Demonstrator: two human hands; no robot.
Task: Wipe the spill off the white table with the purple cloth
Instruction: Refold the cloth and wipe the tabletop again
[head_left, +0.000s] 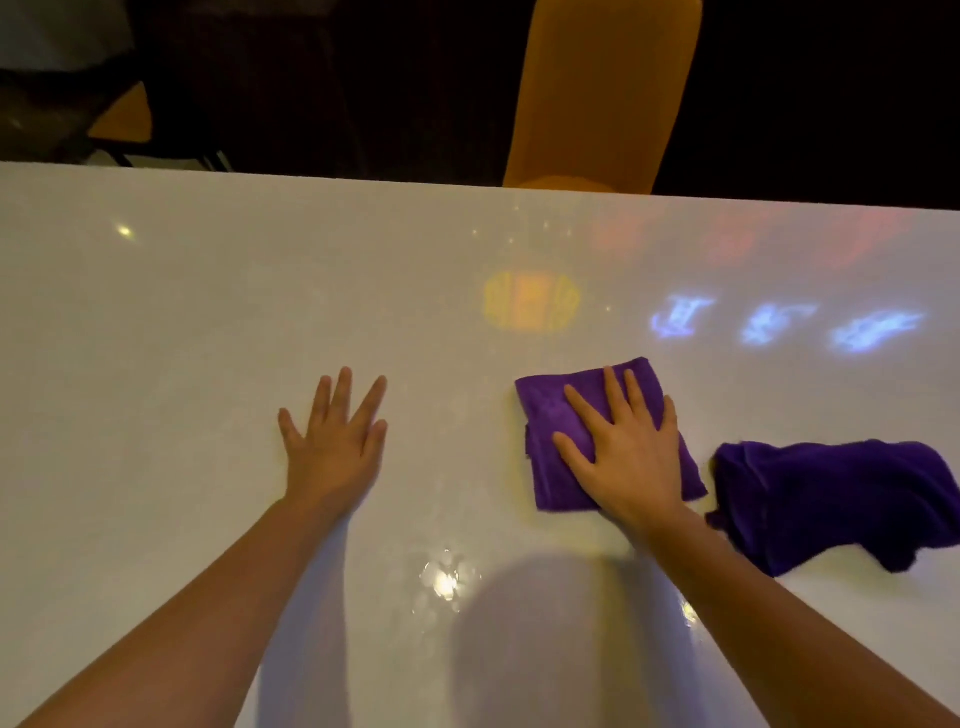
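White glossy desk (156, 322) fills most of the view, far edge running across the upper part, slightly tilted. Surface reflects coloured lights: an orange-yellow patch near the middle, blue-white shapes and faint red glow toward the far right. Orange chair back (597, 93) stands behind the far edge, right of centre; a second orange chair (122, 119) sits behind the far-left stretch, dim. Background beyond the desk is dark.

Dark purple cloth, crumpled (831, 499), lies at the right edge of the desk, just beside the right forearm, not held by either hand.

Folded purple cloth (550, 457) lies flat right of centre, about midway between near and far edges, close to the crumpled one but apart from it.

Right hand (631, 457) pressed palm-down on the folded purple cloth, fingers spread and flat, not curled around it; cloth shows past the fingertips and on both sides.

Left hand (337, 441) lies flat on bare desk left of centre, fingers splayed, empty, well apart from the cloth.

Wet droplets or a small spill patch (444, 582) glint near the near edge, between the two forearms, untouched by the cloth. Faint wet film shows between the hands; extent hard to tell under the reflections.
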